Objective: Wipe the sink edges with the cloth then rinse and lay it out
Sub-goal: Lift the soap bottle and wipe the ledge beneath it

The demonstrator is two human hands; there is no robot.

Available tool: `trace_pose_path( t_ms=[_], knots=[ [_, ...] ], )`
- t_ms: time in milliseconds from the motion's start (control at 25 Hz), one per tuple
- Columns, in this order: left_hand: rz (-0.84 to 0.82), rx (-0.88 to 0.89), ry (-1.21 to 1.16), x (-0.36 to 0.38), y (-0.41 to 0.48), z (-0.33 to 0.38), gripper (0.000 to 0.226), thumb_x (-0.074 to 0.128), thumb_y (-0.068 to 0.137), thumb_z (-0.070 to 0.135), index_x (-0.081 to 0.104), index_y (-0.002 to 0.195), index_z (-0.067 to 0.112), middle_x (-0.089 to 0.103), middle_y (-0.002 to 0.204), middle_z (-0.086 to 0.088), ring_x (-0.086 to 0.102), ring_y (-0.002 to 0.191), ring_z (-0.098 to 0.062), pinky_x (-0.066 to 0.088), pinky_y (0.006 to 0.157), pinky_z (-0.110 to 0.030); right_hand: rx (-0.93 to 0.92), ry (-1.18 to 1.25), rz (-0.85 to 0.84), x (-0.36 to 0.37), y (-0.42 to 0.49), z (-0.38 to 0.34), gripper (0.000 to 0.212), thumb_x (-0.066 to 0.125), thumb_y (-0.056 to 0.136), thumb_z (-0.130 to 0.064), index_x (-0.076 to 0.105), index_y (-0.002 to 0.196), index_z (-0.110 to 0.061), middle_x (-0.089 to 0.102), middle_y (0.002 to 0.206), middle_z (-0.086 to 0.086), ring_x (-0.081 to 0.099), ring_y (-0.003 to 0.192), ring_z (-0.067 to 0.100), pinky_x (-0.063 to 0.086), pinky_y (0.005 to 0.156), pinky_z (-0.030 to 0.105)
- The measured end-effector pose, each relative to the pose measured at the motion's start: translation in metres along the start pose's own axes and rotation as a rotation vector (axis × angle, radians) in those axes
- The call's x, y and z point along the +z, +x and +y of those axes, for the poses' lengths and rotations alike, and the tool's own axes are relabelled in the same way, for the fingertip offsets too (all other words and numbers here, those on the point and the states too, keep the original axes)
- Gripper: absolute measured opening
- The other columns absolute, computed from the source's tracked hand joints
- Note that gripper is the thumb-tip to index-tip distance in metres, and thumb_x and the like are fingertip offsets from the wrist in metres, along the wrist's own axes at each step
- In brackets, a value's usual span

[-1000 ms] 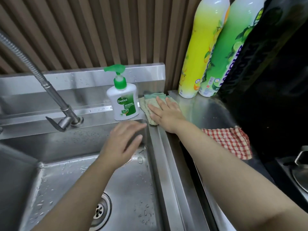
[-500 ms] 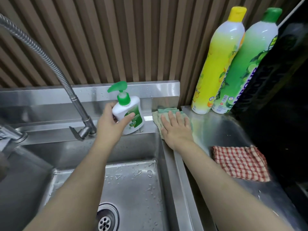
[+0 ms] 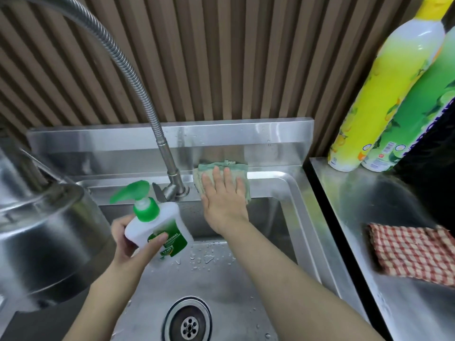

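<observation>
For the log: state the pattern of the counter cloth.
Cloth: red and white checks, head view.

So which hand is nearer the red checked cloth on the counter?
Right. The right hand presses the green cloth on the sink back edge, left of the checked cloth; the left hand holds the soap bottle farther left.

Person shows only as two arms. Left hand [image 3: 133,239] and right hand [image 3: 225,200] bare. Left forearm [image 3: 103,299] and right forearm [image 3: 283,279] bare up to the frame edge. Nails short and plain as far as blur lets tell.
</observation>
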State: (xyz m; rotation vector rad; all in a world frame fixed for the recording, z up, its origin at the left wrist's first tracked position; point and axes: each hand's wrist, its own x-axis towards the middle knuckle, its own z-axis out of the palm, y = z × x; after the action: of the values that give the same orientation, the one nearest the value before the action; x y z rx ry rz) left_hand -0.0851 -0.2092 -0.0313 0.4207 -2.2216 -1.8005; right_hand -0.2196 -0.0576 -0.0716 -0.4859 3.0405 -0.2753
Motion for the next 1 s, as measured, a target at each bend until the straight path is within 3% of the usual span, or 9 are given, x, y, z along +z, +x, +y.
trace_pose_path(
  t_ms=[80,120,240,280,360,520,720,840,1000],
  knots=[
    [0.002,-0.025,0.007,-0.005,-0.006,-0.006,0.048,0.085,0.062,0.024,0.056,0.098,0.036,0.068,0.095,0.011,0.06,0.084,-0.004,0.046,0.086,-0.03,-0.044,0.002,0.003,0.002,0.003,-0.006,0.052,0.015,0.101,-0.034,0.001,0.15,-0.025,-0.011,0.159,0.006,-0.017,0.144,0.028,-0.01,0.114,0.049],
    [0.012,-0.026,0.02,-0.006,-0.007,-0.009,0.047,0.086,0.059,0.027,0.057,0.094,0.042,0.07,0.09,0.016,0.063,0.085,-0.006,0.047,0.086,-0.034,-0.079,0.009,0.007,0.002,0.005,-0.009,0.051,0.018,0.1,-0.035,0.007,0.149,-0.028,-0.008,0.159,0.005,-0.014,0.145,0.028,-0.008,0.114,0.05],
    [0.014,0.012,0.025,0.0,-0.012,-0.013,0.044,0.085,0.06,0.023,0.059,0.087,0.045,0.071,0.084,0.018,0.063,0.072,-0.001,0.052,0.071,-0.024,-0.174,0.043,0.035,-0.002,0.011,-0.011,0.045,0.026,0.099,-0.039,0.023,0.144,-0.035,0.005,0.159,0.002,-0.004,0.146,0.025,-0.001,0.114,0.051],
    [0.01,0.019,0.025,0.002,-0.014,-0.012,0.043,0.087,0.059,0.026,0.059,0.087,0.045,0.071,0.084,0.017,0.063,0.071,-0.002,0.052,0.07,-0.026,-0.201,0.049,0.034,-0.003,0.009,-0.008,0.044,0.026,0.099,-0.04,0.025,0.144,-0.036,0.008,0.159,0.001,-0.002,0.146,0.024,0.001,0.114,0.05],
    [0.004,0.012,0.024,0.007,-0.015,-0.01,0.042,0.083,0.055,0.039,0.058,0.088,0.042,0.071,0.087,0.013,0.063,0.073,-0.005,0.051,0.07,-0.031,-0.224,0.06,0.026,-0.004,-0.005,0.007,0.043,0.024,0.1,-0.041,0.024,0.143,-0.04,0.013,0.158,-0.002,0.004,0.145,0.021,0.002,0.115,0.047],
    [-0.021,0.014,0.0,0.013,-0.011,-0.006,0.042,0.085,0.057,0.03,0.059,0.089,0.038,0.071,0.087,0.01,0.064,0.076,-0.009,0.052,0.069,-0.026,-0.258,0.19,0.066,-0.007,-0.031,0.044,0.041,0.04,0.098,-0.029,0.041,0.138,-0.038,0.031,0.153,-0.005,0.02,0.142,0.019,0.006,0.116,0.041],
    [-0.004,0.003,-0.012,0.01,-0.013,-0.005,0.046,0.077,0.047,0.047,0.06,0.09,0.039,0.071,0.09,0.007,0.065,0.08,-0.013,0.051,0.077,-0.038,-0.47,0.177,-0.062,-0.003,-0.019,-0.01,0.049,0.052,0.091,-0.028,0.04,0.138,-0.037,0.026,0.155,-0.008,0.014,0.143,0.017,0.002,0.117,0.044],
    [-0.002,0.011,-0.008,0.007,-0.012,-0.004,0.046,0.076,0.046,0.048,0.059,0.089,0.039,0.071,0.089,0.008,0.064,0.078,-0.012,0.051,0.077,-0.038,-0.385,0.184,0.092,-0.001,-0.02,0.007,0.055,0.058,0.088,-0.016,0.043,0.135,-0.038,0.04,0.148,-0.007,0.028,0.14,0.016,0.014,0.116,0.041],
    [-0.02,0.028,-0.011,0.008,-0.012,-0.007,0.042,0.084,0.054,0.034,0.06,0.088,0.04,0.071,0.087,0.012,0.064,0.074,-0.004,0.053,0.072,-0.029,0.04,0.316,0.331,-0.004,-0.021,0.043,0.04,0.047,0.095,-0.02,0.049,0.134,-0.023,0.051,0.14,0.0,0.035,0.136,0.02,0.022,0.109,0.034]
  ],
)
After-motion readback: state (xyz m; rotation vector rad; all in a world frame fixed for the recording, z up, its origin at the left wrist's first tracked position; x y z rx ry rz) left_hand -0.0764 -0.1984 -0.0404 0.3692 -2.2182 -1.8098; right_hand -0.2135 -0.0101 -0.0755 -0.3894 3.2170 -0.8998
